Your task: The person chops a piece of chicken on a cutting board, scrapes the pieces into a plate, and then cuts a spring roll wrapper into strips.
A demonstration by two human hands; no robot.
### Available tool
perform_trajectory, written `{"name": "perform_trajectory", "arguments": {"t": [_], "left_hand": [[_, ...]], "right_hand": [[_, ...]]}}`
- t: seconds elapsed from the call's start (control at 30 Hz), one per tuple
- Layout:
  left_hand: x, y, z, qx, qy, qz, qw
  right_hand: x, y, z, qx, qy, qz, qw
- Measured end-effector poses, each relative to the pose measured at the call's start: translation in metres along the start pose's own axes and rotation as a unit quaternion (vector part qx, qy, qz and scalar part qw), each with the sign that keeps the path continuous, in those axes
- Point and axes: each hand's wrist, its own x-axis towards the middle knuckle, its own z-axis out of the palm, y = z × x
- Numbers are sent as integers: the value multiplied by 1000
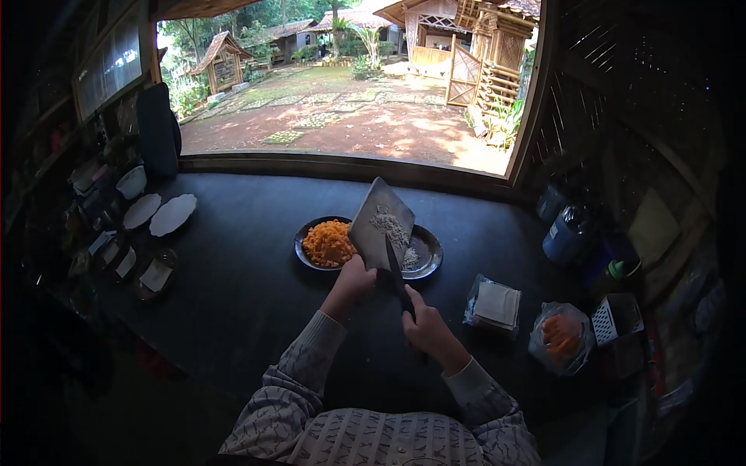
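Note:
My left hand (354, 281) grips a cutting board (365, 225) by its near end and holds it tilted above a metal plate (435, 247). Small chopped whitish pieces (386, 223) lie on the board, and a little heap of them (410, 256) sits on the plate below. In my right hand (425, 322) is a knife (394, 268), its dark blade pointing away from me against the board's face. Left of the board, partly covered by it, stands a second metal plate (301, 259) with diced orange pieces (327, 242).
To the right lie a packet of square white sheets (496, 304), a plastic bag with orange pieces (561, 335), a white basket (614, 317) and a dark blue container (566, 237). At left are white plates (172, 215) and small dishes (155, 276). A window frame (342, 161) bounds the dark table (249, 233).

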Motion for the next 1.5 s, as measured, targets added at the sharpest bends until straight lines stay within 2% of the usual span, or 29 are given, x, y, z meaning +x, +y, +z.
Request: {"name": "perform_trajectory", "arguments": {"t": [0.13, 0.27, 0.33, 0.4, 1.07, 1.13, 1.37, 1.5], "left_hand": [[-4, 3, 1, 4, 8, 5, 1000], [-7, 6, 1, 13, 16, 24, 999], [-10, 8, 1, 15, 22, 31, 999], [-17, 14, 0, 59, 53, 69, 994], [-22, 22, -7, 127, 69, 69, 987], [-21, 21, -6, 127, 70, 74, 987], [-24, 25, -8, 174, 87, 66, 979], [-28, 29, -8, 190, 104, 60, 974]], "right_hand": [[1, 6, 8, -2, 8, -31, 999], [2, 8, 9, -1, 5, -21, 1000], [4, 18, 13, -30, 10, -53, 998], [2, 14, 13, -27, 8, -49, 998], [0, 8, 14, -29, 35, -82, 996], [-4, -7, 8, 6, 11, -21, 1000], [-3, -4, 2, 8, 14, -24, 1000], [-6, -18, -11, 54, 11, 10, 998]]}}
